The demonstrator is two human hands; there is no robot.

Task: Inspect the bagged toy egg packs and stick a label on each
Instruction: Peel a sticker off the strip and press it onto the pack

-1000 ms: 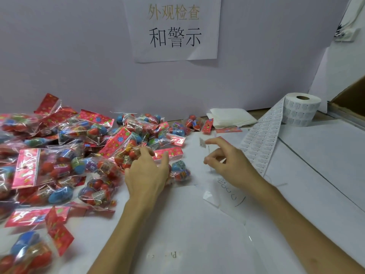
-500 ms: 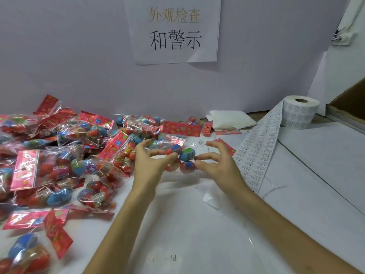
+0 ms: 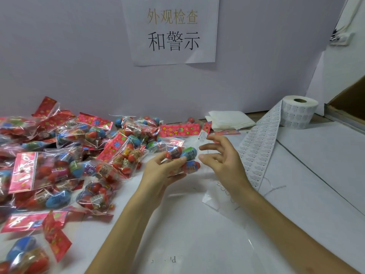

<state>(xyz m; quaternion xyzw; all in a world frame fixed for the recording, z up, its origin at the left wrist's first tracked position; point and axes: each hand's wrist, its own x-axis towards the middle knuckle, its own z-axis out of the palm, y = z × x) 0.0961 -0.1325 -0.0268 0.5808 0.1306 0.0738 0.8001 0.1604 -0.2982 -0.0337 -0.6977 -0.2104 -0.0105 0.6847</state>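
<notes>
Holding a clear, crinkly plastic bag of red, blue and green toy eggs above the white table, the left hand curls its fingers round the eggs. The right hand hovers beside, fingers loosely spread, gripping nothing evident. Film probably light and slippery; best gripped at the firm eggs.

Print on the label strip is too small to read.

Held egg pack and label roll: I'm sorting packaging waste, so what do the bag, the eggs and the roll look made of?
The bag: thin clear plastic film, glossy; it crinkles and glints. The eggs: likely hard plastic, smooth red and blue shells with printed bands. The label roll: matte white paper, probably, on a cardboard-looking core.
</notes>
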